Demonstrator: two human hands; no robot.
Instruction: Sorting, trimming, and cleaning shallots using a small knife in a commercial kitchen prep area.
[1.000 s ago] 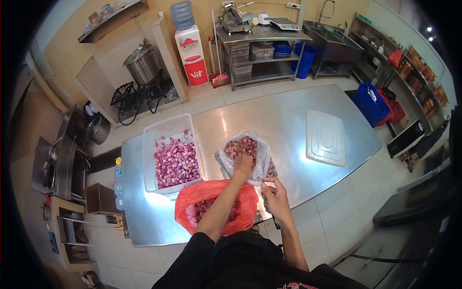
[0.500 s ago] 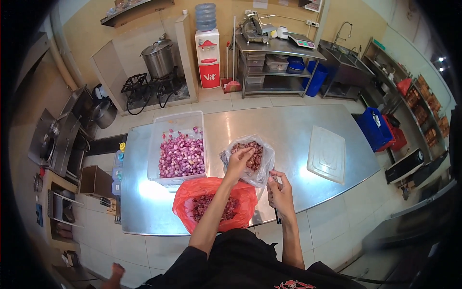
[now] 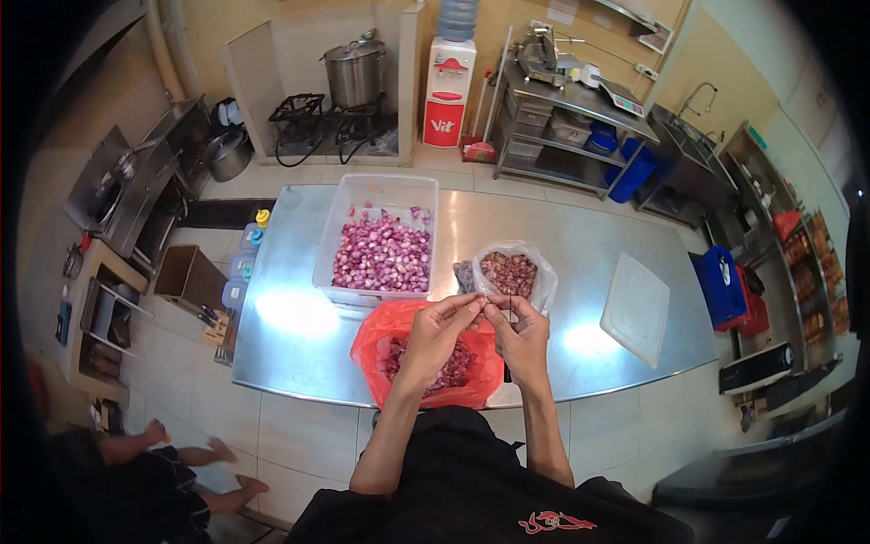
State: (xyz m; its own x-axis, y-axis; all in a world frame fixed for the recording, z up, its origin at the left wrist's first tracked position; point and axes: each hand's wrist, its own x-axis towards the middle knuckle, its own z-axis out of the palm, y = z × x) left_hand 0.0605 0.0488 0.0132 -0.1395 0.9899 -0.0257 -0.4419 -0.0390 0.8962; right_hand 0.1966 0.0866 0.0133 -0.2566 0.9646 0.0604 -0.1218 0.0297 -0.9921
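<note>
My left hand (image 3: pixel 437 337) and my right hand (image 3: pixel 523 340) meet over the near edge of the steel table, fingertips pinched together. My left fingers hold a small shallot, mostly covered by the fingers. In my right hand is a small knife (image 3: pixel 507 373), its dark handle showing below the palm. Just beyond the hands stands a clear plastic bag (image 3: pixel 545 288) of unpeeled brown-red shallots (image 3: pixel 507 272). Under my left wrist lies an open red plastic bag (image 3: pixel 370 337) with dark purple-red skins (image 3: pixel 458 370). Peeled pink-purple shallots (image 3: pixel 382 254) fill much of a clear tub (image 3: pixel 332 238) at the left.
A clear lid (image 3: pixel 636 308) lies on the right of the steel table (image 3: pixel 299 349). Bottles with coloured caps (image 3: pixel 243 265) and a knife block (image 3: pixel 217 328) stand off its left end. Another person's limbs (image 3: pixel 213 471) show at lower left. Stove, water dispenser (image 3: pixel 449 91) and shelves line the back.
My left hand has left the bag of unpeeled shallots and come back to meet my right hand. The view has shifted, and more of the other person shows at lower left.
</note>
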